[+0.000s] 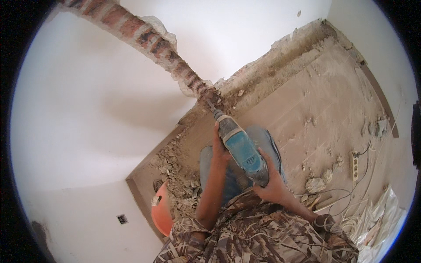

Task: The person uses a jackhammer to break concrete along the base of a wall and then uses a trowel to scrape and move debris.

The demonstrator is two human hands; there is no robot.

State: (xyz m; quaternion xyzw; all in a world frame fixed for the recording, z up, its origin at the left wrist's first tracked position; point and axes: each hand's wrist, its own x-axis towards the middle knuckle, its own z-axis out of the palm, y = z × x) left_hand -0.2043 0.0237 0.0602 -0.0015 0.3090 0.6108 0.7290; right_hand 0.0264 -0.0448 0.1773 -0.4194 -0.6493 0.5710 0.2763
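A teal and dark grey power drill (241, 149) points away from me, its bit (212, 106) reaching the bottom of a chased groove with exposed red brick (160, 46), where it meets a broken strip along the floor at the wall (272, 65). My left hand (219, 144) wraps round the left side of the drill's front body. My right hand (269, 184) grips its rear end low over my jeans. Whether the bit touches the rubble (215, 97) at that corner is hard to tell.
An orange hard hat (161, 208) lies at lower left beside a heap of debris (180, 179). At right are a power strip (354, 166) with cables, chunks of rubble (315, 185) and crumpled plastic sheeting (377, 228). A wall socket box (122, 218) sits at left.
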